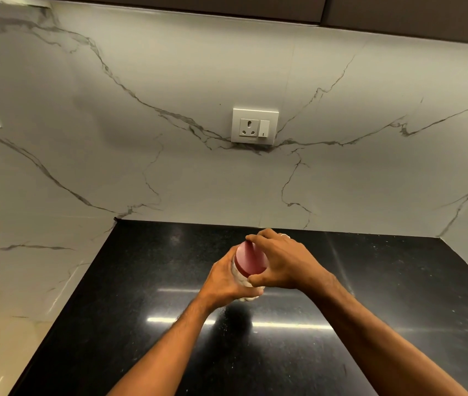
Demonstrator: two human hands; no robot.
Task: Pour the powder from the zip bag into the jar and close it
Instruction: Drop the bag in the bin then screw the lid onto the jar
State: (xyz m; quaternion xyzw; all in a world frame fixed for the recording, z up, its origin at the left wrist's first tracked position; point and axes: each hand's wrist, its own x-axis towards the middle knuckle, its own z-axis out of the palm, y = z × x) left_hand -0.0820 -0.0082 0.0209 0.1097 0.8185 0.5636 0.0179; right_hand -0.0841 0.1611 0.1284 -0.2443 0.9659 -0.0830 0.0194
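While we hold the jar (243, 284) just above the black counter (384, 295), below the wall socket (255, 126), our left hand (224, 281) wraps its body, our right hand (280, 264) grips its red lid (248, 260).

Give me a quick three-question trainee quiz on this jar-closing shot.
1. True or false: the red lid sits on the jar.
2. Which hand grips the lid? A) left hand B) right hand C) neither
3. Fill in: the wall socket is set in the ____ backsplash behind the black countertop.

Key: 1 true; 2 B; 3 marble. The left hand holds the jar body, which shows pale powder inside. No zip bag is in view.
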